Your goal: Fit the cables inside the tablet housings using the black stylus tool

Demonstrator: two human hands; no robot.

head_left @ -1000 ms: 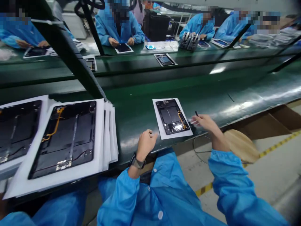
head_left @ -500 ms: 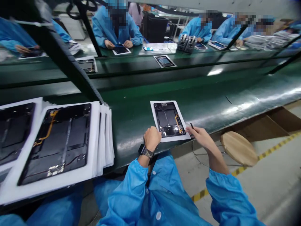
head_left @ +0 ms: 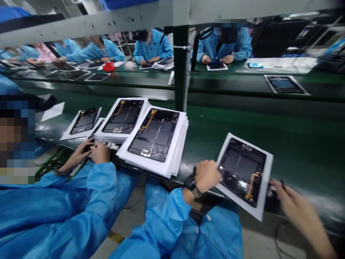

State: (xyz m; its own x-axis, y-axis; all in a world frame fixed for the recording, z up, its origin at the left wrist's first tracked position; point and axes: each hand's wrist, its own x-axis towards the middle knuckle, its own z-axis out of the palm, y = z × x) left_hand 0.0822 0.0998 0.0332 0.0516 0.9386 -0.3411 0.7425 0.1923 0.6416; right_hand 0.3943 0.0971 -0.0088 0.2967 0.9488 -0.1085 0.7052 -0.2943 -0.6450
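In front of me an opened tablet (head_left: pixel 242 169), its dark inside and an orange flex cable showing, lies on a white sheet (head_left: pixel 265 190), turned at an angle. My left hand (head_left: pixel 207 175), with a watch at the wrist, is curled closed against the tablet's left edge; its fingertips are hidden. To the right of the sheet is my right hand (head_left: pixel 295 203), closed around a thin dark tool (head_left: pixel 282 185) whose end sticks up between the fingers. Its kind cannot be made out.
Left of me stands a pile of white sheets (head_left: pixel 179 154) with an opened tablet (head_left: pixel 155 135) on top. Another pile (head_left: pixel 99 136) is beyond it. A co-worker's hands (head_left: pixel 93 153) are close by on the left. A dark post (head_left: pixel 180 72) rises behind the piles.
My view has swung left, bringing the neighbouring co-worker and more piles into sight. The tablet and its sheet now sit turned clockwise, with my hands still on either side.
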